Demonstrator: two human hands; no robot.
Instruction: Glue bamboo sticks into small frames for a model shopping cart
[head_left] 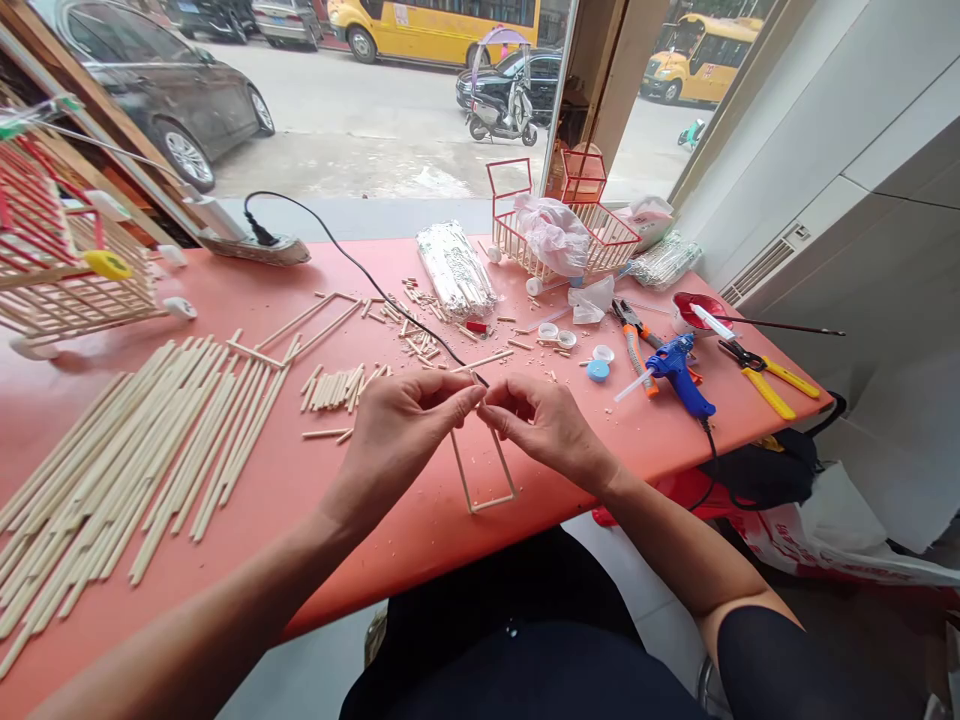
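Note:
A narrow rectangular frame of thin wooden sticks (493, 502) extends from beneath my fingers towards the table's front edge. My left hand (409, 425) is closed in a pinch at the frame's far end, thumb and index finger together. Close beside it, nearly touching, my right hand (551, 425) also pinches at that end. The fingers hide the exact spot where they grip. Left of my hands lies a small pile of short stick pieces (337, 388). A larger stick frame (319, 325) rests beyond it.
Long wooden sticks (127, 460) cover the table's left side. A black cable (352, 260) crosses behind my hands. To the right lie a blue glue gun (681, 375), orange-handled pliers (636, 345) and yellow-handled cutters (772, 380). Small stick-built carts (517, 240) stand at the back and left.

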